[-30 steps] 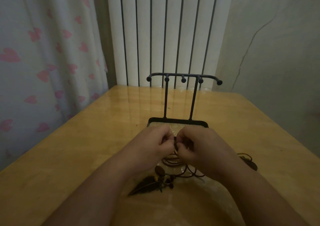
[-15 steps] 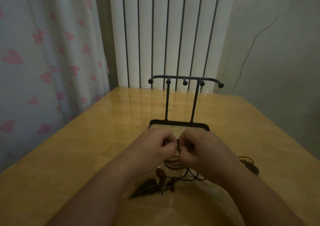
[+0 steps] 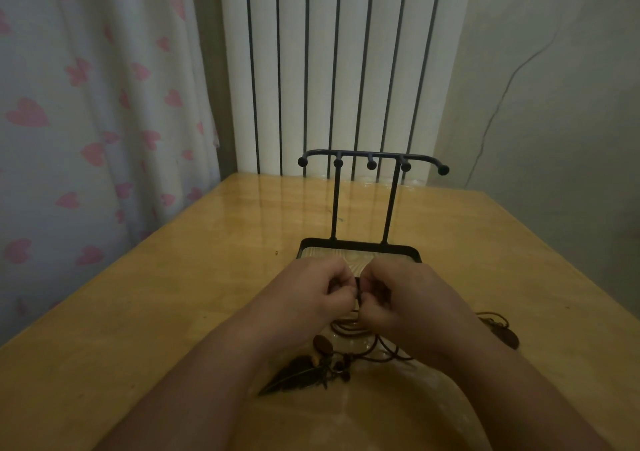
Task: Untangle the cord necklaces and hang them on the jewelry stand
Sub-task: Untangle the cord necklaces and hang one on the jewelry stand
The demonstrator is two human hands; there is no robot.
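A home room: heart-print curtain, white radiator, wooden table.

Black jewelry stand, honey-yellow table, white curtain patterned with pink hearts.

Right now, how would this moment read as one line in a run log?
step: untangling | left hand: pinches cord | right hand: pinches cord | cord necklaces: tangled, on table | jewelry stand: hooks bare

Edges left hand and right hand, both pinching the cord, slightly rightward, nearer the jewelry stand base.
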